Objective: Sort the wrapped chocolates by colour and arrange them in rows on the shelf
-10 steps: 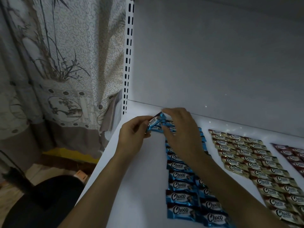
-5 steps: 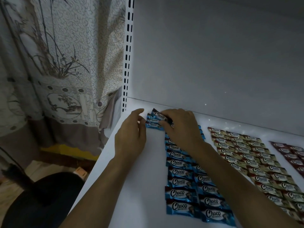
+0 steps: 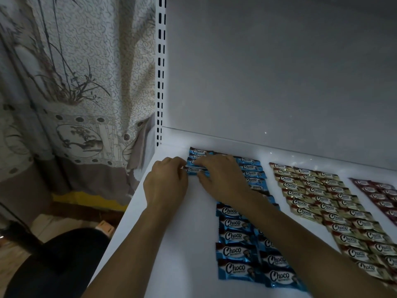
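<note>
Wrapped "Choco" chocolates lie sorted on the white shelf. Two blue rows run front to back under my right forearm. Further right are cream-gold rows and dark red rows. At the back left, a new short column of blue chocolates starts. My left hand pinches the left end of its nearest blue chocolate. From the right, my right hand lies with straight fingers on that column, thumb by the near edge. It hides the right ends of those chocolates.
The grey back panel closes off the shelf behind. A slotted white upright marks its left end. A patterned curtain hangs to the left, with a dark rounded object low on the floor. Bare shelf surface lies left of the blue rows.
The blue chocolate held up between both hands has come down onto the shelf at the back left. Both hands have lowered onto the new column, my right hand flattening over it.
</note>
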`<state>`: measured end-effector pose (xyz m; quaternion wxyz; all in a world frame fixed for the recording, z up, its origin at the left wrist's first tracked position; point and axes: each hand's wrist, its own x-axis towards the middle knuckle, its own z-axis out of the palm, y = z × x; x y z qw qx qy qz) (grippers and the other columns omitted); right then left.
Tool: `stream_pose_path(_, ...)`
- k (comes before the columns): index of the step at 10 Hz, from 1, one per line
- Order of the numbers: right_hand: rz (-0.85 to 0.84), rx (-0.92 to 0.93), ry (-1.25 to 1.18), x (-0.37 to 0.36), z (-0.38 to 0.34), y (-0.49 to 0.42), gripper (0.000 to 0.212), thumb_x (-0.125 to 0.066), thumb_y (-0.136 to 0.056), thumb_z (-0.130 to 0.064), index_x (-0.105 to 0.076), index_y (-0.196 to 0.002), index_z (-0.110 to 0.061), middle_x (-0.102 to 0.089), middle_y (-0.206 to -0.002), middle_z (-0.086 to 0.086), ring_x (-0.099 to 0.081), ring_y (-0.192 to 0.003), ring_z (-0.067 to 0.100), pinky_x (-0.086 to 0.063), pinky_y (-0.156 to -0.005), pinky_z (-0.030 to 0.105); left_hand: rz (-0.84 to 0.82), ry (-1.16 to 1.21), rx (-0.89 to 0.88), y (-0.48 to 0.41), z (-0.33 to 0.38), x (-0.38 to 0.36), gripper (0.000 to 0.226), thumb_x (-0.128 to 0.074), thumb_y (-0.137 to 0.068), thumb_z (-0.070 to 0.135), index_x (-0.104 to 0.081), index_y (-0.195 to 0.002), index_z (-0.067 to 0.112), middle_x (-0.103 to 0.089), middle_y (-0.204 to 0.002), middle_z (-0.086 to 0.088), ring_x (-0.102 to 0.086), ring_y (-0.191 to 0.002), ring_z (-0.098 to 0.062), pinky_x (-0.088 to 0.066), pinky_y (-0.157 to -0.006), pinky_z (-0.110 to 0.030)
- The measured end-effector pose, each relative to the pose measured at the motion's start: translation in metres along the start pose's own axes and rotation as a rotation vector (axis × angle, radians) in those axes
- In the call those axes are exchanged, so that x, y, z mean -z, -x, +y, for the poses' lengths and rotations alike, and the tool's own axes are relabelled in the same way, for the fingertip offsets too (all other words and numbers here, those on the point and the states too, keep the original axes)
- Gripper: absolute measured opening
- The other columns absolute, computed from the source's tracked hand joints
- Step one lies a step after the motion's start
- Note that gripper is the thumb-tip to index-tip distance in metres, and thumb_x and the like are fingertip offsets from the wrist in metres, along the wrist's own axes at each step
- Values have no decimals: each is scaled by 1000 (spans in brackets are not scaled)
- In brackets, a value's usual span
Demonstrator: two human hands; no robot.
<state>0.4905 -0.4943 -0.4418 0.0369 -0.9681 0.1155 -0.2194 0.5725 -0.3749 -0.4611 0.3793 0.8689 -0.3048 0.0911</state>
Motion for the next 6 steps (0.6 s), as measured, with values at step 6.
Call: stream_pose_path(6,42,-4,-39,6,5,31,26,-52,-86,-17,-69,-105,-9,-69,-99,7,-63,-88,25,-48,-85,40,51,114,-209,4,-3,-4,23,-56,-88,7,-69,-108,7,-69,-98,-11,-62,-91,-30,-49,-68,-36)
